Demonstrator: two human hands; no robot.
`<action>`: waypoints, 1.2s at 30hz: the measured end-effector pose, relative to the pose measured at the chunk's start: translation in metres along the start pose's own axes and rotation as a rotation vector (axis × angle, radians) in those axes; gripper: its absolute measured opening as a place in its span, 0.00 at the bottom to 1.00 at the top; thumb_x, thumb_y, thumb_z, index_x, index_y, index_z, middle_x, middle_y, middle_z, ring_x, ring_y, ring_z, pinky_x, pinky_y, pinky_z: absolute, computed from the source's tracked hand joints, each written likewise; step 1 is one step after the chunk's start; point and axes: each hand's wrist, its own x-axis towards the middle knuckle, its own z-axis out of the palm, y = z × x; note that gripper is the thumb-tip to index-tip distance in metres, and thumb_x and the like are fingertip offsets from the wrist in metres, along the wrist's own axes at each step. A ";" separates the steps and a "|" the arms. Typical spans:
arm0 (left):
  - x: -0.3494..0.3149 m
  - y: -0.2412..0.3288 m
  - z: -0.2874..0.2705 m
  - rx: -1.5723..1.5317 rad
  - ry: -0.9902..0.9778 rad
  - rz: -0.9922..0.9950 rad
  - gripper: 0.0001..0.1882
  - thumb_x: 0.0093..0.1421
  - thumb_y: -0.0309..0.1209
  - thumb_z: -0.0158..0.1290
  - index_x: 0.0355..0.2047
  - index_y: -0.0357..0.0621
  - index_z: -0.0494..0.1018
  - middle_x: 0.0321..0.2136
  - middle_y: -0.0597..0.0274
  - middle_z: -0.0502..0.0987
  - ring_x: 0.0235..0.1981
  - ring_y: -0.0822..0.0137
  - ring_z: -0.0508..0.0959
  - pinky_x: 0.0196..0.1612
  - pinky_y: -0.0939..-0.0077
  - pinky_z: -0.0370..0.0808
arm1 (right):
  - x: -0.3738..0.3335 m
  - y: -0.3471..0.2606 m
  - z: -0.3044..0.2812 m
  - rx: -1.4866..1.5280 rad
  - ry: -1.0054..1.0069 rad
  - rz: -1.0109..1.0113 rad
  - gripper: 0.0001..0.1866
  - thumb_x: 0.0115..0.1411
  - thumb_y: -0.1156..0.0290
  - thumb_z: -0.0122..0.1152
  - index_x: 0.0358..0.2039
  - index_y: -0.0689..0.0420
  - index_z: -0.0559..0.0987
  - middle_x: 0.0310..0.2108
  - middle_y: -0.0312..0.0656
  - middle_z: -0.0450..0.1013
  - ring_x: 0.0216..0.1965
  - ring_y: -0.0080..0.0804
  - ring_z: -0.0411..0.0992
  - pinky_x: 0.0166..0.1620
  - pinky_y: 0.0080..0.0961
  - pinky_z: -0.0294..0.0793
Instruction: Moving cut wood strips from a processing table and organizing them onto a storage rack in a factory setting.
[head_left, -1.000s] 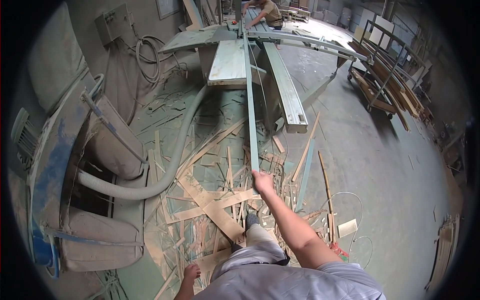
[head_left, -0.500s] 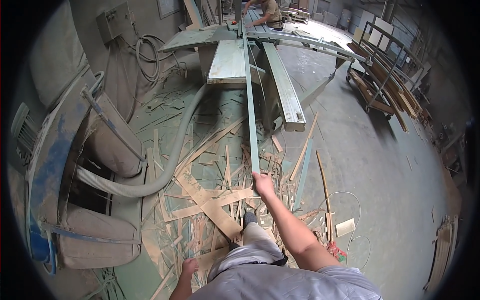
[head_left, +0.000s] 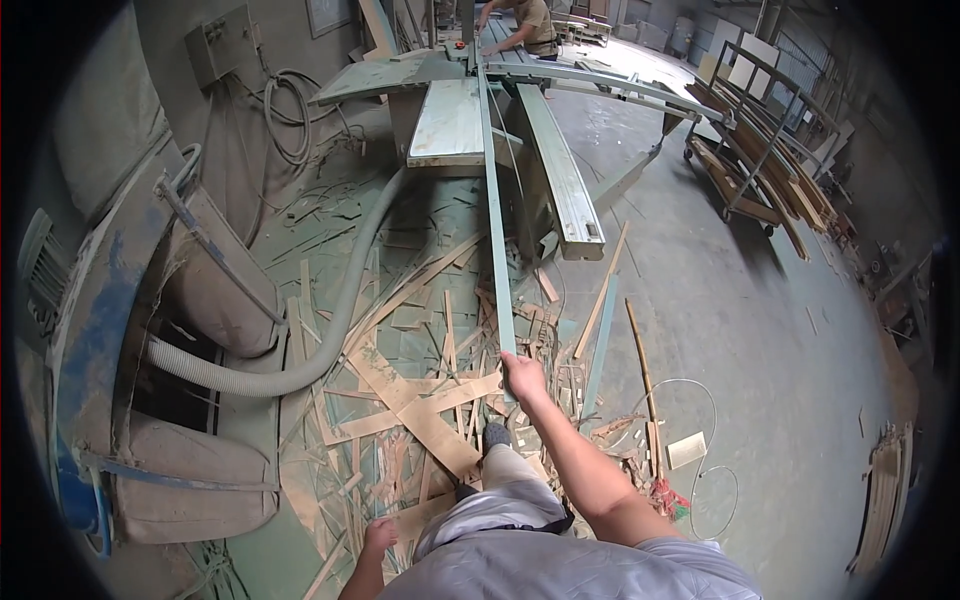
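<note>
My right hand (head_left: 524,378), arm stretched forward, is closed round the near end of a long, narrow pale-green wooden strip (head_left: 498,240). The strip runs away from me, past the side of a light metal-topped table (head_left: 450,125), to the far part of a sliding table saw (head_left: 390,75). At the saw, a co-worker (head_left: 530,28) in a tan shirt leans in with an arm stretched toward the strip's far end; what the fingers touch is too small to tell. Low at my left side hangs my left hand (head_left: 381,535), its fingers curled in with nothing visible in them.
Wood offcuts (head_left: 420,420) litter the floor around my feet. A grey hose (head_left: 350,320) curves from the dust collector (head_left: 120,340) on the left toward the saw. The saw's long rail (head_left: 565,170) juts toward me. A loaded board cart (head_left: 745,180) stands at right.
My right hand has come slightly nearer to me with the strip in its grip. The view has shifted a little. My left hand stays where it was.
</note>
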 end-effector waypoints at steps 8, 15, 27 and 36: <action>0.005 0.014 0.007 -0.004 -0.075 0.048 0.06 0.57 0.29 0.47 0.34 0.42 0.69 0.18 0.66 0.69 0.15 0.73 0.69 0.16 0.81 0.66 | -0.022 0.023 -0.005 -0.170 0.089 -0.085 0.23 0.54 0.55 0.52 0.22 0.67 0.75 0.17 0.49 0.70 0.20 0.34 0.68 0.30 0.30 0.66; 0.016 0.072 0.061 0.108 -0.188 0.226 0.12 0.57 0.34 0.48 0.38 0.40 0.70 0.28 0.60 0.75 0.25 0.70 0.75 0.27 0.78 0.73 | -0.062 0.027 0.000 -0.192 0.106 -0.056 0.22 0.55 0.57 0.53 0.16 0.64 0.73 0.11 0.43 0.66 0.16 0.27 0.63 0.24 0.29 0.63; -0.099 0.230 0.252 -0.017 -0.760 0.318 0.16 0.62 0.43 0.43 0.40 0.43 0.68 0.29 0.67 0.72 0.25 0.76 0.72 0.27 0.82 0.70 | -0.129 0.015 -0.007 0.014 0.049 0.054 0.18 0.58 0.62 0.51 0.17 0.61 0.74 0.14 0.35 0.68 0.14 0.20 0.63 0.18 0.20 0.62; -0.135 0.216 0.267 -0.048 -0.647 0.232 0.15 0.61 0.44 0.45 0.33 0.45 0.70 0.23 0.68 0.71 0.20 0.75 0.71 0.22 0.79 0.69 | -0.140 0.034 -0.023 0.109 0.029 0.091 0.16 0.58 0.63 0.50 0.22 0.62 0.76 0.18 0.37 0.72 0.17 0.20 0.67 0.22 0.19 0.66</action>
